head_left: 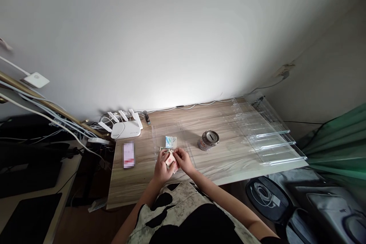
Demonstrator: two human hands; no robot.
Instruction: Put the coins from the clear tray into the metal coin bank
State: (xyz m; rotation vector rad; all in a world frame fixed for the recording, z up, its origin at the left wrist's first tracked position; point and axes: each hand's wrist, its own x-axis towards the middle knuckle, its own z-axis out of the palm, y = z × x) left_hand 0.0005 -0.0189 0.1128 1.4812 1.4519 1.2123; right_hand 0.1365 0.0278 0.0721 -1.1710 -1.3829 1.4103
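Pinched between the fingers of both hands are reddish and pale banknotes (170,159), which look folded or bunched. My left hand (162,168) closes on their left side. From the right, my right hand (184,160) grips their upper edge with its fingertips. A light-blue banknote (170,142) lies just beyond the hands, on a clear plastic sheet or tray (160,131). Part of another note shows by the left fingers, mostly hidden. To the right of the hands stands a round money tin (208,140) with a coin slot in its lid.
A white router (126,129) with several antennas stands at the desk's back left, beside a small dark bottle-like object (146,117). A blurred pink-white rectangle (129,155) lies in front of it. Stacked clear plastic trays (265,133) cover the right end. Cables run along the wall.
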